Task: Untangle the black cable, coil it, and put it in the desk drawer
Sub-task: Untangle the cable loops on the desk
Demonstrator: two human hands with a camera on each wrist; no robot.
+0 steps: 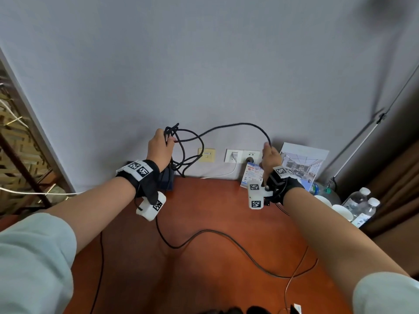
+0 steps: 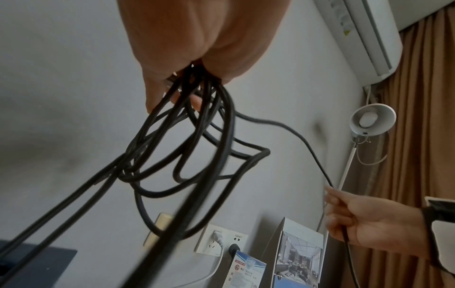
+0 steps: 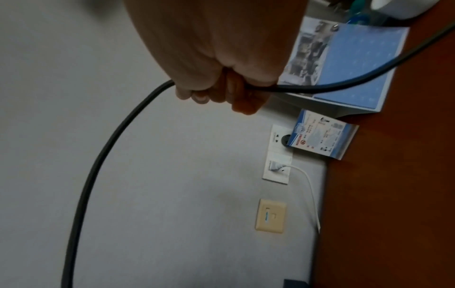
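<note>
My left hand [image 1: 159, 147] is raised before the wall and grips a bundle of loops of the black cable [image 1: 238, 125]. In the left wrist view the loops [image 2: 182, 155] hang from my curled fingers [image 2: 152, 93]. One strand arcs rightward to my right hand [image 1: 269, 155], whose fingers curl round it. The right wrist view shows that hand [image 3: 221, 93] gripping the cable [image 3: 98, 159], which passes through the fist. More black cable [image 1: 226, 236] trails across the reddish-brown desk [image 1: 204, 200]. No drawer is in view.
Wall sockets [image 1: 235, 155] with a white plug and white lead sit above the desk's back edge. A small card stand [image 1: 252, 175] and a picture stand [image 1: 301, 164] are at back right, with water bottles [image 1: 362, 205] and cups. A dark box [image 1: 166, 180] stands under my left hand.
</note>
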